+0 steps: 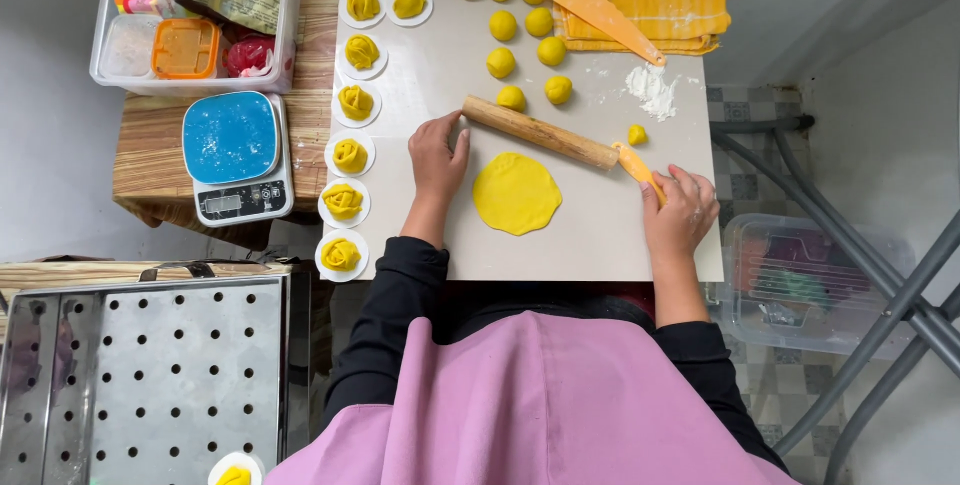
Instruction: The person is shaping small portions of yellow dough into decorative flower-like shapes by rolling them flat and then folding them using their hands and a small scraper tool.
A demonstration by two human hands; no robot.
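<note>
Desk: the pale desk [600, 245] carries everything the hands work on; both hands rest on its near half.
Steamer tray: a perforated metal tray [180, 375] lies well to the left of the left hand, nearer the person, with one filled piece at its near edge.
Scale: a kitchen scale [238, 157] with a blue top stands left of the left hand, beyond a column of shaped pieces.
Cloth and scraper: an orange-striped cloth [670, 5] and a flat orange scraper [600, 5] lie at the far side, beyond the right hand.
Rolling pin: a wooden rolling pin [540, 132] lies slanted between the two hands, just beyond the dough disc.
Step in hand: rolling out, by my judgement; the pin is being set to the disc, and another pass would call for even pressure from both ends.
Dough disc: a yellow dough disc [516, 193], thin, smooth, roughly round, lies flat between the hands, near the pin.
Left hand: the left hand [438, 157] has fingers loosely bent onto the pin's left end, not clasped round it.
Right hand: the right hand [682, 207] curls at the pin's orange right handle, seemingly gripping it.
Shaped pieces: folded yellow pieces [350, 155] sit on white rounds, left of the left hand.
Dough balls: small yellow balls [520, 20] lie beyond the pin, beside a flour heap [652, 87].
</note>
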